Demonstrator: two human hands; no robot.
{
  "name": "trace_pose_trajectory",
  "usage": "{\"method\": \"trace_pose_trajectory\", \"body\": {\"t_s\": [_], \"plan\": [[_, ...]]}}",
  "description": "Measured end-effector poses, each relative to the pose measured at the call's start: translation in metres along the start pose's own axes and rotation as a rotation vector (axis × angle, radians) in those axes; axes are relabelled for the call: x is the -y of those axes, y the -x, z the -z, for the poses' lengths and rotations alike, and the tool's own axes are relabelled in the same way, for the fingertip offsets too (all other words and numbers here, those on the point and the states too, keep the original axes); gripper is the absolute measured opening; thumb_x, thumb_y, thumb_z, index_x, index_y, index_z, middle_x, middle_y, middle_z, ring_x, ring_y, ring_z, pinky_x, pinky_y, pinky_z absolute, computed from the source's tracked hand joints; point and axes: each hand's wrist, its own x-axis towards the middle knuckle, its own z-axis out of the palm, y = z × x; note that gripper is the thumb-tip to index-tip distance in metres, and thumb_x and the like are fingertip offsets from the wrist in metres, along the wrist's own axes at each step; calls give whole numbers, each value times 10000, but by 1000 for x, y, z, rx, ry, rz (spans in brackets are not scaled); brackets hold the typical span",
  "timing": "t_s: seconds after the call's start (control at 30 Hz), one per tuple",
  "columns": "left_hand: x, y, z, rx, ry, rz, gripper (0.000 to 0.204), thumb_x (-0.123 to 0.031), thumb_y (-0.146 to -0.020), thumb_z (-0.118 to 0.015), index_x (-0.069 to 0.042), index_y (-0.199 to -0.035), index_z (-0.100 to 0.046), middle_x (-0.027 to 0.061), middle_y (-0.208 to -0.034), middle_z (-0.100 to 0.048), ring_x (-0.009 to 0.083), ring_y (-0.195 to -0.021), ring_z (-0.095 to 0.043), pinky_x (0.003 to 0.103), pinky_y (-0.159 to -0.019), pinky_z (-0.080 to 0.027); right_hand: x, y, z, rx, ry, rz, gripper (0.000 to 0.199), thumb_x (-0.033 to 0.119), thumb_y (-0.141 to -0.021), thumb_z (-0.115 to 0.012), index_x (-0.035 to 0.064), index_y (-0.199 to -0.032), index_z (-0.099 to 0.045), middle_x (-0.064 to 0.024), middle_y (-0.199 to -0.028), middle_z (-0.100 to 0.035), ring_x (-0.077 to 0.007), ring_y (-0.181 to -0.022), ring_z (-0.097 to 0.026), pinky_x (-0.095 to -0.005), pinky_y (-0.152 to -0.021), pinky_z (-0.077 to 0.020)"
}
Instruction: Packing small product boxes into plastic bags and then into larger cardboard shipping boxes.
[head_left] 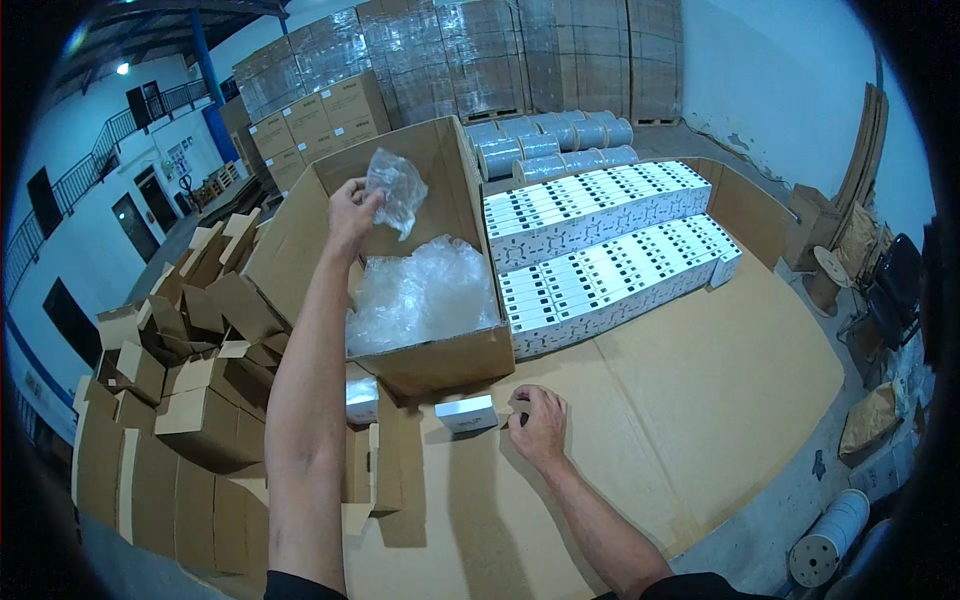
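Plastic bag: a small, crumpled clear plastic bag [397, 188] is held up in the air above the far left part of a big open cardboard box, near the box's back wall.
Left hand: the left hand [352, 212] is raised with the arm stretched forward, its fingers pinched closed on the bag's lower left edge.
Big box: the open cardboard box [440, 365] stands on the work surface with its flaps up; a loose heap of clear plastic bags [425, 292] fills its floor, leaving the upper half of the box as free space.
Small box: a small white box [467, 412] lies flat on the surface, just in front of the big box's near wall.
Right hand: the right hand [538, 422] rests on the surface just right of the small white box, fingers curled; whether the fingertips touch the box or hold anything is not clear.
Work surface: flat brown cardboard sheets [700, 380] cover the surface; a wide bare stretch lies to the right of the right hand and runs out to the sheet's right edge.
Stacked rows: two long stepped rows of white boxes [600, 250] sit just right of the big box, touching its right side.
Left side: a jumble of small folded brown cartons [180, 400] crowds the left edge, close beside the left arm.
Background: wrapped pallets of cartons [480, 60] stand along the far wall.
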Motion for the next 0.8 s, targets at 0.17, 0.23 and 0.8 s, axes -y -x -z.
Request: {"method": "trace_pose_trajectory", "body": {"t_s": [0.17, 0.23, 0.8], "plan": [[-62, 52, -2, -125, 383, 10, 225, -31, -984, -657, 2, -1206, -635, 48, -1052, -717, 131, -918, -681, 291, -784, -561, -3, 4, -3, -20, -45, -18, 285, 89, -801, -664, 44, -1080, -626, -105, -1042, -696, -290, -1041, -648, -454, -1000, -437], [-86, 101, -19, -136, 525, 57, 204, -50, -1004, -637, 0, -1202, -629, 47, -1080, -699, 134, -988, -659, 303, -841, -553, -8, 5, 4, -11, -420, -263, 221, 100, -878, -668, 18, -1078, -619, -113, -971, -715, -251, -920, -701, -411, -880, -533], [-5, 495, -101, -183, 588, 567, 261, -62, -1000, -654, -15, -1234, -549, 73, -1164, -649, 122, -1014, -626, 279, -891, -515, 45, 115, 45, 145, -619, -320, 254, 235, -1060, -565, -4, -1062, -651, -36, -807, -650, -113, -736, -589, -309, -680, -493]]}}
